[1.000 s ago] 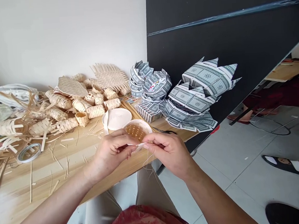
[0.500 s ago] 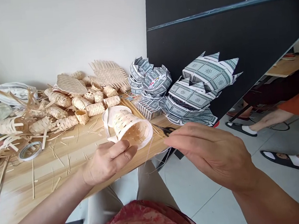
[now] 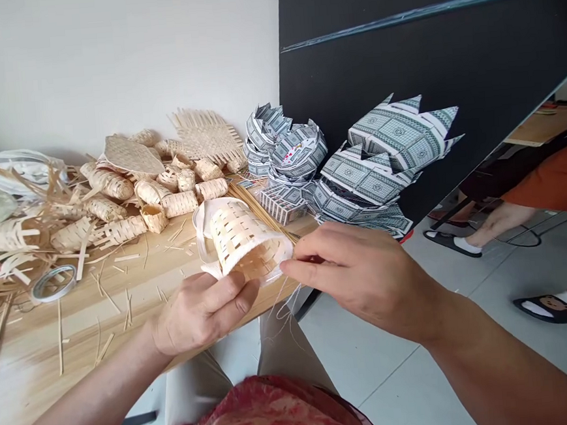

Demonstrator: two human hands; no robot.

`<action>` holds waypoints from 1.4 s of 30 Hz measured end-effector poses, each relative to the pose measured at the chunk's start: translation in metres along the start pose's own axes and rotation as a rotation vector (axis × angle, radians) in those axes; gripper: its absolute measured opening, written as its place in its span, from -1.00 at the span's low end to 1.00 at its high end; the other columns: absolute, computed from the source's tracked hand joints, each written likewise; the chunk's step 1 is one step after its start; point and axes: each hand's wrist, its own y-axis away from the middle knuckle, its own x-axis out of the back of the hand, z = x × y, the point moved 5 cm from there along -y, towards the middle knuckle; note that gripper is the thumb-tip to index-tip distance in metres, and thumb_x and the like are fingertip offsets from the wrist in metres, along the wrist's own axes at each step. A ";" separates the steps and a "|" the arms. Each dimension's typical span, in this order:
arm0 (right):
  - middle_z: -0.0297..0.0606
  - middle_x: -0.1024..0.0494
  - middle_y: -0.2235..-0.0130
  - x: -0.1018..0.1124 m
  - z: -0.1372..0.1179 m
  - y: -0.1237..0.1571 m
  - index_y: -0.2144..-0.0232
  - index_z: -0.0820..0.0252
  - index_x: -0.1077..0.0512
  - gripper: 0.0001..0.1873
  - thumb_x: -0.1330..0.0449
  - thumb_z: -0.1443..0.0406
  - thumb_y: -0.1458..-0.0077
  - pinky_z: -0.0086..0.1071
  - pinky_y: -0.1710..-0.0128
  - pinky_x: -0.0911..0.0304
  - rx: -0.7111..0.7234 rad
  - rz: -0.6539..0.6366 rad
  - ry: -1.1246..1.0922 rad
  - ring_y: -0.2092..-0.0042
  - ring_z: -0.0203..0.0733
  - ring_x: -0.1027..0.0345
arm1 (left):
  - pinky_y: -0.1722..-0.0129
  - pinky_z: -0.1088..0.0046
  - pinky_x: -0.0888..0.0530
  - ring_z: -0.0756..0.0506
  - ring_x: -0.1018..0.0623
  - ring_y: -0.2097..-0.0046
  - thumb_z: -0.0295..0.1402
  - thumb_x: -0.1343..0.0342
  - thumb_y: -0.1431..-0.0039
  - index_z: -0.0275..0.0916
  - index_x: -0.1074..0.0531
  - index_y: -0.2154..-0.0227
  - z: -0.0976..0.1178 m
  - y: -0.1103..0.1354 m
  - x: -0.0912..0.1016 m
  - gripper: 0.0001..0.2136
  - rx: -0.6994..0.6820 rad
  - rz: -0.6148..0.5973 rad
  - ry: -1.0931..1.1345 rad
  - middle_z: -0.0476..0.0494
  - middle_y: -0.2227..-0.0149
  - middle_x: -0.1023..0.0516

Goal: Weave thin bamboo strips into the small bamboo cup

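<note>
The left hand (image 3: 200, 314) hides the basket's (image 3: 243, 235) lower rim; the dangling threads (image 3: 285, 304) are too fine to follow.

We log a pale wooden worktop (image 3: 77, 340), littered with loose bamboo strips (image 3: 106, 298). Toward the back, bamboo baskets (image 3: 179, 204) lie heaped beside a woven mat (image 3: 206, 135). Farther right, patterned folded-paper crowns (image 3: 364, 180) sit stacked by a paper block (image 3: 283, 204). Front left, we note a tape roll (image 3: 53, 283).

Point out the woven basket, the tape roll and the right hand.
woven basket (image 3: 244, 238), head view, woven side.
tape roll (image 3: 49, 297), head view, rim.
right hand (image 3: 362, 278), head view, back.
</note>
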 end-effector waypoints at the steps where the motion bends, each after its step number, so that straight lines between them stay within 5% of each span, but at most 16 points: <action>1: -0.30 -0.37 0.48 -0.002 0.001 -0.001 0.55 0.23 -0.38 -0.65 0.08 0.51 -0.18 -0.43 0.44 -0.04 -0.006 -0.014 -0.004 0.41 -0.32 -0.20 | 0.64 0.54 -0.24 0.07 -0.29 0.61 -0.54 0.27 -0.29 -0.34 -0.35 0.27 0.000 0.000 -0.001 -0.74 0.007 -0.004 0.008 -0.01 0.49 -0.46; 42: -0.28 -0.30 0.49 -0.017 -0.004 -0.001 0.55 0.28 -0.39 -0.67 0.06 0.56 -0.13 -0.41 0.46 -0.02 0.058 -0.122 -0.060 0.42 -0.27 -0.09 | 0.63 0.55 -0.24 0.08 -0.35 0.59 -0.51 0.27 -0.30 -0.30 -0.32 0.15 0.001 0.009 -0.007 -0.74 0.085 -0.070 0.080 0.02 0.50 -0.45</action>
